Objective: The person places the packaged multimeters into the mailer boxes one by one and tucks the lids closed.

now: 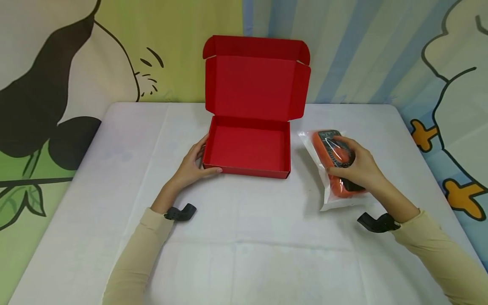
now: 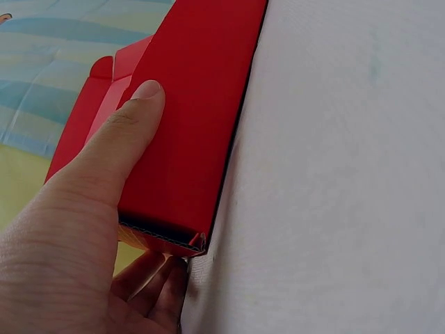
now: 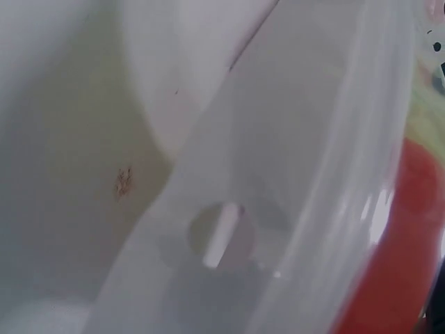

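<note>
A red cardboard box (image 1: 249,146) stands on the table with its lid (image 1: 255,87) raised at the back; its inside is bare. My left hand (image 1: 190,167) grips the front left corner, thumb (image 2: 132,129) along the front wall and fingers around the left side. To the right of the box, my right hand (image 1: 356,165) holds an orange and black multimeter (image 1: 325,148) in a clear plastic bag (image 1: 324,190), thumb and fingers spread across it. Close up in the right wrist view, the bag (image 3: 278,174) shows a round hole, with the multimeter's orange edge (image 3: 400,257) behind it.
A white cloth (image 1: 259,254) covers the table. Behind it hangs a printed curtain (image 1: 343,51) with stripes and cartoon figures, which also runs along both sides. Dark wrist mounts (image 1: 181,212) sit at both cuffs.
</note>
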